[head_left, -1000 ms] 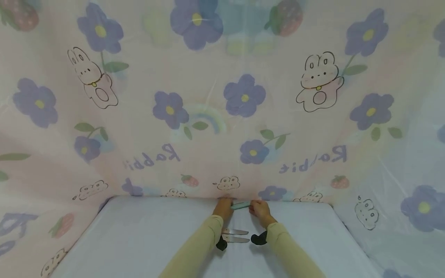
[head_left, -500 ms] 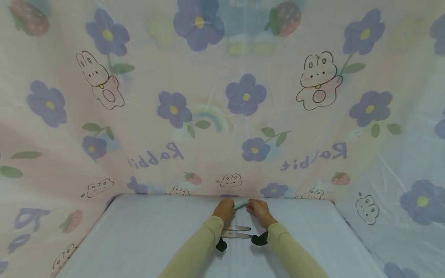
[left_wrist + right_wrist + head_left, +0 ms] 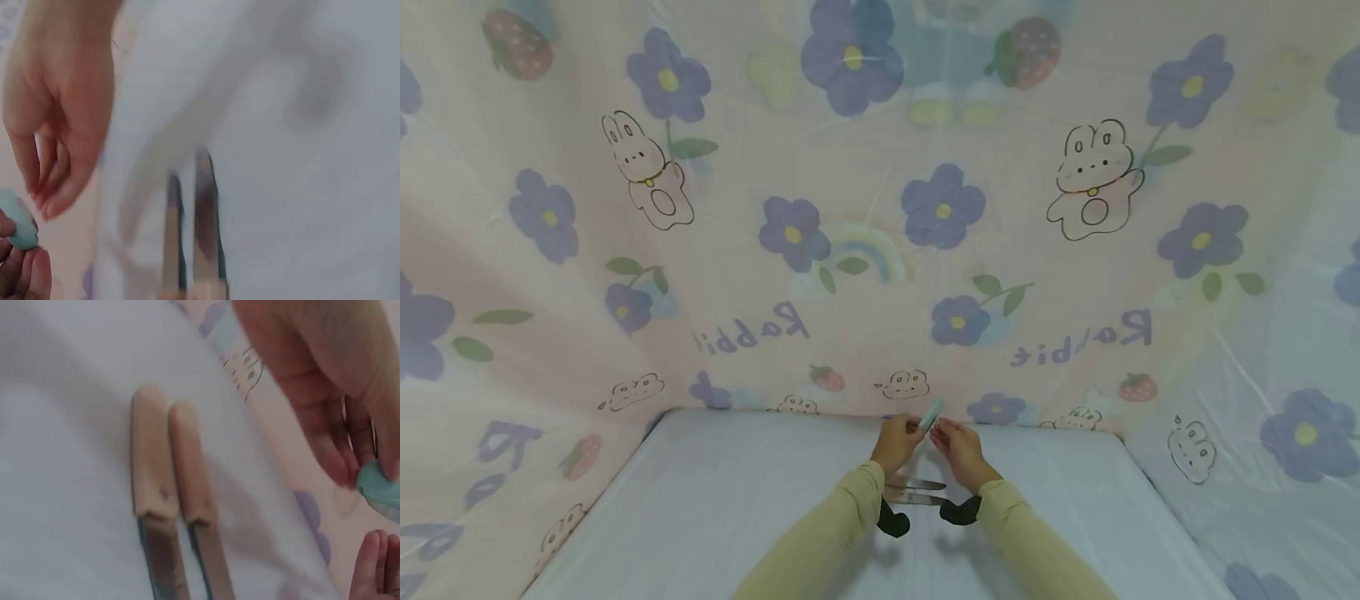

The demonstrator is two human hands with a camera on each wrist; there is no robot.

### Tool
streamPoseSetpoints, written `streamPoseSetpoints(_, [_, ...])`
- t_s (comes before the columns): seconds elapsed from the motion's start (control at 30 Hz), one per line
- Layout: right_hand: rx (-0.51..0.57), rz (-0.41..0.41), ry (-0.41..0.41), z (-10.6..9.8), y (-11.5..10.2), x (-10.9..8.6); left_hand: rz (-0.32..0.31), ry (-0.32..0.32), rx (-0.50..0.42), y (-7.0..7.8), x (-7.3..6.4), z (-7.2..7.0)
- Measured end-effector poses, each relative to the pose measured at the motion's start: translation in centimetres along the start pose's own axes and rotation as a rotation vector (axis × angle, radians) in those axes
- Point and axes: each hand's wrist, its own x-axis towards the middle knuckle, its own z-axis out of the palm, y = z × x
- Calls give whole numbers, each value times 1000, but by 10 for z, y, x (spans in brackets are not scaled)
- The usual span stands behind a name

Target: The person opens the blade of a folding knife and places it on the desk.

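Note:
A small mint-green piece point(image 3: 931, 414) is held up, tilted, just in front of the printed curtain. My right hand point(image 3: 958, 446) pinches it at the fingertips; the piece point(image 3: 378, 487) shows at those fingertips in the right wrist view. My left hand point(image 3: 897, 442) is right beside it with fingers loosely curled, and the left wrist view shows a small gap to the mint piece point(image 3: 19, 222). Below both hands two knives point(image 3: 917, 492) with beige handles point(image 3: 169, 462) lie side by side on the white surface point(image 3: 737, 500), blades point(image 3: 194, 231) pointing right.
A translucent pink curtain point(image 3: 880, 250) printed with purple flowers and rabbits hangs close behind and round both sides of the white surface. Black wrist straps point(image 3: 958, 510) sit on both yellow sleeves. White surface stretches to the left and right of the knives.
The mint piece lay flat between both hands by the curtain's foot; it is now raised and tilted upright. The hands have risen with it. The knives have not moved.

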Motion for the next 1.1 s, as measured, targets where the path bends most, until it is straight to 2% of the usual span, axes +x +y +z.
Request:
streamPoseSetpoints(0.1, [83, 13, -60, 5, -11, -11, -37, 14, -168, 13, -5, -5])
streamPoseSetpoints(0.23, [139, 31, -97, 8, -22, -25, -123, -43, -418, 24, -15, -11])
streamPoseSetpoints(0.33, [125, 32, -128, 9, -28, -35, -176, -95, -543, 29, -24, -16])
streamPoseSetpoints(0.5, [95, 15, -166, 7, -30, -54, -179, -121, -596, 36, -42, -24])
streamPoseSetpoints(0.67, [102, 62, -189, 0, -15, -83, -207, -146, -630, 38, -73, -23])
streamPoseSetpoints(0.87, [28, 139, -219, -7, 10, -111, -307, -180, -671, 27, -109, -18])
streamPoseSetpoints(1.1, [75, 224, -255, -11, 29, -122, -380, -180, -702, 11, -130, -12])
